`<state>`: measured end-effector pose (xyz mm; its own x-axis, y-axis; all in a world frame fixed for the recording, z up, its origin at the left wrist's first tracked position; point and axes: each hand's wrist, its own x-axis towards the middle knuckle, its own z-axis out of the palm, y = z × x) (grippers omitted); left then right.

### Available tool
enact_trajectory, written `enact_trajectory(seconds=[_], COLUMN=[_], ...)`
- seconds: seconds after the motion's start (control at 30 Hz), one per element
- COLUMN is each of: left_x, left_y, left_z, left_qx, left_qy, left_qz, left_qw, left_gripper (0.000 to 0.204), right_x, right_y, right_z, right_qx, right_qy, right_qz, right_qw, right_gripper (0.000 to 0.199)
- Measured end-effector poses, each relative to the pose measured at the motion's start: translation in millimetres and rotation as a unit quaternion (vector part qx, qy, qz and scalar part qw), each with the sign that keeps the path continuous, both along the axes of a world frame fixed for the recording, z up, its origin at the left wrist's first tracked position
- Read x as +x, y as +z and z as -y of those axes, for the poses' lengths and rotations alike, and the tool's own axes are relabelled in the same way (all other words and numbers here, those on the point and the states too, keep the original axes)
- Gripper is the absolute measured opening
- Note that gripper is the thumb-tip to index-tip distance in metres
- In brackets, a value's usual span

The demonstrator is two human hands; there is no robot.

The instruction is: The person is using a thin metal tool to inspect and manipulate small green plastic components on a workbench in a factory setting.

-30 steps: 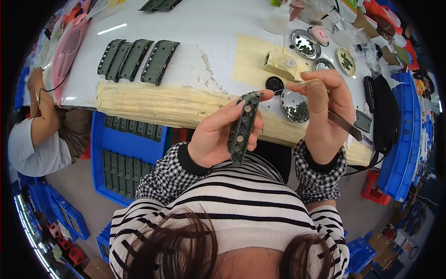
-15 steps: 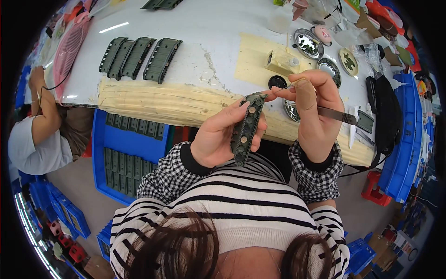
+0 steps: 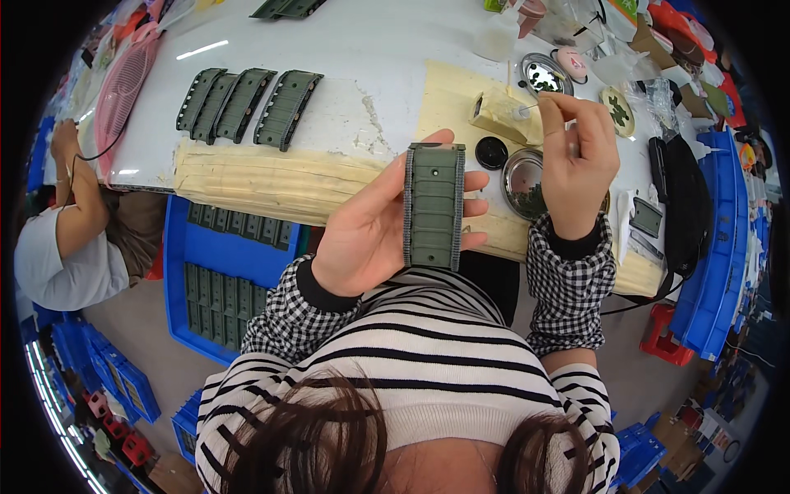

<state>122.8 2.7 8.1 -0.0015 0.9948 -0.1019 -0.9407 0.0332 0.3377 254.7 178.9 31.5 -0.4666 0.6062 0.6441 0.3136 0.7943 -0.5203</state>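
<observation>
My left hand holds a dark green ribbed plastic track part upright, flat side toward me, above the table's front edge. My right hand is raised to the right of it, fingers pinched on a thin metal tool whose tip points left toward a small cream glue bottle. A round metal dish with small dark bits lies just below my right hand. A black round cap sits between the part and the dish.
Several more green track parts lie in a row on the white table. A blue crate of similar parts stands under the table's left. Another person sits at far left. More dishes and clutter fill the back right.
My left hand has turned the green part from edge-on to face-on and lifted it. My right hand moved up and away toward the glue bottle.
</observation>
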Motion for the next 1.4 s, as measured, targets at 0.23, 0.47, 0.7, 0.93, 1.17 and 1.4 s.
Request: enact_trajectory(seconds=[0.23, 0.47, 0.7, 0.93, 1.17, 1.4], left_x=[-5, -1, 2, -1, 0, -5], left_y=[1, 2, 0, 5, -7, -22], left_z=[9, 7, 6, 8, 4, 7], left_qx=[-0.004, 0.019, 0.004, 0.002, 0.026, 0.117], left_qy=[0.074, 0.096, 0.132, 0.092, 0.086, 0.023], left_qz=[-0.453, -0.597, -0.581, -0.585, -0.411, -0.291], left_qw=[0.888, 0.796, 0.803, 0.805, 0.907, 0.949], left_gripper=[0.055, 0.049, 0.045, 0.048, 0.056, 0.058], right_x=[3, 7, 5, 5, -1, 1], right_y=[11, 16, 12, 12, 14, -2], right_z=[17, 50, 51, 50, 31, -2], right_qx=[0.018, -0.275, -0.287, -0.274, -0.183, 0.019], right_qy=[-0.027, 0.240, 0.267, 0.268, 0.094, 0.002], right_qz=[-0.050, -0.113, -0.104, -0.089, -0.133, 0.045], right_qw=[0.998, 0.924, 0.914, 0.919, 0.970, 0.999], right_gripper=[0.010, 0.009, 0.010, 0.011, 0.017, 0.015])
